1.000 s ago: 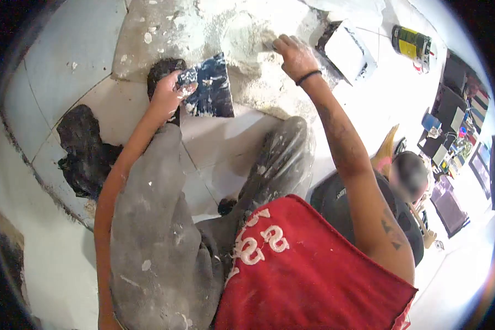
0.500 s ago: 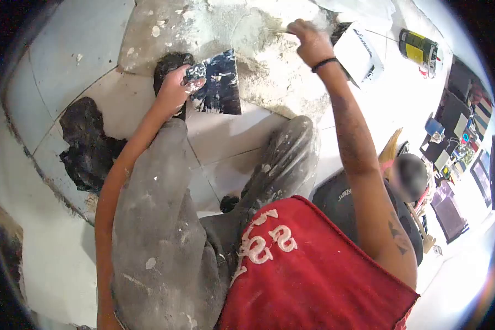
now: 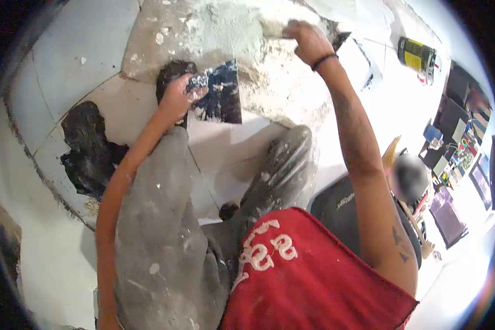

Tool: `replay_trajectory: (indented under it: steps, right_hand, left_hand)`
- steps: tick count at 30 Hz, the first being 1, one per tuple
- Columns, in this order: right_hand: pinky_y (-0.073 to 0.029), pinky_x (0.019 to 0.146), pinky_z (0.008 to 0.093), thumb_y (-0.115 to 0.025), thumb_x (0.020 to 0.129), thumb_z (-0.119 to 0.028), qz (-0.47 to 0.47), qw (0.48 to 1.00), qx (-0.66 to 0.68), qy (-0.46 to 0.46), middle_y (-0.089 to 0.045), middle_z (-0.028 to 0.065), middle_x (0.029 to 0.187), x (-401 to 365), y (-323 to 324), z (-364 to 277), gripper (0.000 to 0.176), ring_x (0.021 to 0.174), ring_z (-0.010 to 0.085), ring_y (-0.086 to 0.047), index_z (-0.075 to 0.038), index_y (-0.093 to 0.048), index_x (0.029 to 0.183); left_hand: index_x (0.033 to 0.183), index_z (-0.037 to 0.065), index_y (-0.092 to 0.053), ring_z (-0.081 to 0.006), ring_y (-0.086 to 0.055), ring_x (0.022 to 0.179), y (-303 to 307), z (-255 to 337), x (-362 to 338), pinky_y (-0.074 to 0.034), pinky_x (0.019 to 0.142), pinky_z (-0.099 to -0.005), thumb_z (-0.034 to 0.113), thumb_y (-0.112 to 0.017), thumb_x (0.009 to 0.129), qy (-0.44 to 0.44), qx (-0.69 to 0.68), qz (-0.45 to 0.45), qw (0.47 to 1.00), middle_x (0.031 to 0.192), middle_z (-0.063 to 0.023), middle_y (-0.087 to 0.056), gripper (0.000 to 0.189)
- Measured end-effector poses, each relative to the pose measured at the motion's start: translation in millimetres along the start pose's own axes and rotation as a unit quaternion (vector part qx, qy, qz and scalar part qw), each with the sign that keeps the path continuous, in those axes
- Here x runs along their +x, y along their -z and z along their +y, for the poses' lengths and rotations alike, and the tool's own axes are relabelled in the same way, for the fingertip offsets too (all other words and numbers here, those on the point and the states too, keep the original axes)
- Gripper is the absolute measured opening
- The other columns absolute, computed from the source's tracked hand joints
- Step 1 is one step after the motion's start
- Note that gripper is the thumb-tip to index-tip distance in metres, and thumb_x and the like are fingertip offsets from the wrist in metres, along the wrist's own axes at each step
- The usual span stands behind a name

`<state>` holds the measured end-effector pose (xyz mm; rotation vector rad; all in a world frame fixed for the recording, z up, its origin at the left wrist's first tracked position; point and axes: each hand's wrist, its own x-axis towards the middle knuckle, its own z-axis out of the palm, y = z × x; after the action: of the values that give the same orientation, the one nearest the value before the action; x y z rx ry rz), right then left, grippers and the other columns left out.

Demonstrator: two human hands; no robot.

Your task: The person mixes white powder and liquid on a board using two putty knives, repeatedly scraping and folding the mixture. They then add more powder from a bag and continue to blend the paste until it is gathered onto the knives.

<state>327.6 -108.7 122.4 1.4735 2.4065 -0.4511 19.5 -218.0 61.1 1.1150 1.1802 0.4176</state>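
Observation:
My left hand (image 3: 177, 98) is closed round the near edge of a flat dark blue scraper (image 3: 224, 93) smeared with white paste. My right hand (image 3: 309, 43) is closed, its fingers slightly blurred, over a smeared whitish surface. What it grips is hidden; a pale streak shows beside the fingertips. Wet pale green-grey paste (image 3: 228, 27) is spread over a stained board or sheet (image 3: 143, 52) on the floor beneath both hands. A dark shoe (image 3: 170, 71) shows just behind my left hand.
Black crumpled plastic (image 3: 88, 148) lies on white tiles at left. A white container (image 3: 363, 63) stands right of my right hand, and a black-and-yellow can (image 3: 417, 55) beyond it. A dark backpack (image 3: 335, 206) and a cluttered pile (image 3: 451, 154) sit at right.
The scraper in my left hand has shifted slightly down in view. My right hand has moved a little, still over the pasted surface, and the whole view has tilted slightly.

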Motion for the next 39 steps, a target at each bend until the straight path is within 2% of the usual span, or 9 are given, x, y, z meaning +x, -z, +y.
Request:
replay_trajectory:
  steps: [4, 7, 14, 19, 22, 32, 36, 38, 39]
  right_hand:
    - [-0.042, 0.090, 0.0375, -0.047, 0.060, 0.008, 0.113, 0.993, -0.008, 0.045, -0.059, 0.0115, 0.103, -16.7, -35.9, -1.2, 0.043, 0.105, 0.0293, -0.051, -0.010, -0.065, 0.095]
    - [-0.044, 0.087, 0.0371, -0.047, 0.059, 0.011, -0.037, 0.998, 0.051, -0.016, -0.059, 0.0090, 0.101, -3.1, -13.6, 23.4, 0.044, 0.100, 0.0288, -0.053, -0.010, -0.064, 0.094]
    - [-0.041, 0.090, 0.0388, -0.048, 0.062, 0.006, 0.080, 0.992, -0.009, 0.095, -0.057, 0.0136, 0.108, 7.7, -28.9, 1.3, 0.043, 0.101, 0.0316, -0.052, -0.008, -0.060, 0.101]
    - [-0.044, 0.080, 0.0408, -0.047, 0.059, 0.010, -0.034, 0.997, 0.051, 0.042, -0.058, 0.0117, 0.092, 19.2, 11.3, 12.0, 0.033, 0.092, 0.0320, -0.054, -0.003, -0.061, 0.085]
    - [-0.044, 0.078, 0.0412, -0.048, 0.059, 0.009, 0.113, 0.985, 0.033, 0.127, -0.056, 0.0112, 0.088, 36.6, 1.9, 2.1, 0.029, 0.091, 0.0321, -0.053, -0.003, -0.058, 0.084]
    - [-0.045, 0.079, 0.0390, -0.047, 0.060, 0.008, 0.014, 0.996, 0.015, 0.083, -0.057, 0.0109, 0.092, 30.8, 3.5, 10.2, 0.034, 0.091, 0.0310, -0.054, -0.005, -0.060, 0.088]
    - [-0.045, 0.077, 0.0394, -0.047, 0.061, 0.007, 0.105, 0.987, 0.000, 0.120, -0.057, 0.0102, 0.093, 43.3, -7.4, -3.8, 0.033, 0.091, 0.0309, -0.054, -0.005, -0.060, 0.088]
    - [-0.044, 0.077, 0.0402, -0.048, 0.061, 0.007, 0.209, 0.965, -0.010, 0.159, -0.057, 0.0098, 0.093, 33.4, -36.6, -0.3, 0.032, 0.091, 0.0311, -0.054, -0.005, -0.060, 0.088]
    - [-0.044, 0.078, 0.0406, -0.050, 0.061, 0.007, 0.123, 0.986, 0.002, 0.112, -0.057, 0.0104, 0.091, 23.6, -39.5, 2.8, 0.032, 0.091, 0.0316, -0.054, -0.005, -0.060, 0.088]
  left_hand:
    - [0.097, -0.001, -0.056, -0.0072, -0.052, 0.074, -3.9, -15.1, 4.9, -0.044, 0.069, -0.0233, 0.013, -0.067, 0.078, -0.003, -0.100, -0.012, 0.995, 0.083, -0.0023, -0.060, 0.026]
    - [0.096, 0.000, -0.056, -0.0094, -0.051, 0.071, -3.8, -3.9, -0.3, -0.042, 0.064, -0.0248, 0.018, -0.067, 0.078, 0.006, -0.055, 0.001, 0.998, 0.080, 0.0002, -0.058, 0.027]
    - [0.091, -0.002, -0.057, -0.0066, -0.048, 0.067, -1.9, 10.9, -1.4, -0.041, 0.063, -0.0234, 0.016, -0.067, 0.078, 0.033, -0.050, -0.002, 0.998, 0.072, -0.0004, -0.058, 0.024]
    - [0.094, -0.004, -0.056, -0.0083, -0.050, 0.068, 3.3, 17.1, -2.5, -0.042, 0.064, -0.0244, 0.016, -0.067, 0.077, 0.066, -0.018, -0.020, 0.997, 0.074, -0.0042, -0.060, 0.028]
    - [0.097, -0.006, -0.055, -0.0102, -0.051, 0.068, -2.1, -6.6, 3.3, -0.043, 0.064, -0.0250, 0.018, -0.068, 0.077, 0.039, -0.031, 0.023, 0.998, 0.075, -0.0065, -0.061, 0.033]
    - [0.100, -0.007, -0.054, -0.0137, -0.055, 0.069, 2.1, -5.9, 3.1, -0.045, 0.066, -0.0275, 0.022, -0.069, 0.076, 0.025, 0.035, 0.011, 0.999, 0.079, -0.0094, -0.063, 0.040]
    - [0.103, -0.007, -0.054, -0.0166, -0.055, 0.070, 3.5, -2.3, 2.7, -0.045, 0.068, -0.0294, 0.024, -0.070, 0.075, 0.072, -0.004, -0.013, 0.997, 0.080, -0.0126, -0.063, 0.044]
    - [0.101, -0.007, -0.054, -0.0160, -0.055, 0.068, -0.4, -18.4, 5.1, -0.045, 0.066, -0.0291, 0.024, -0.070, 0.075, 0.013, -0.004, 0.016, 1.000, 0.078, -0.0120, -0.062, 0.043]
    - [0.100, -0.007, -0.054, -0.0157, -0.055, 0.067, -1.0, -27.3, 4.7, -0.045, 0.064, -0.0289, 0.024, -0.070, 0.075, -0.017, -0.003, 0.032, 0.999, 0.077, -0.0117, -0.062, 0.042]
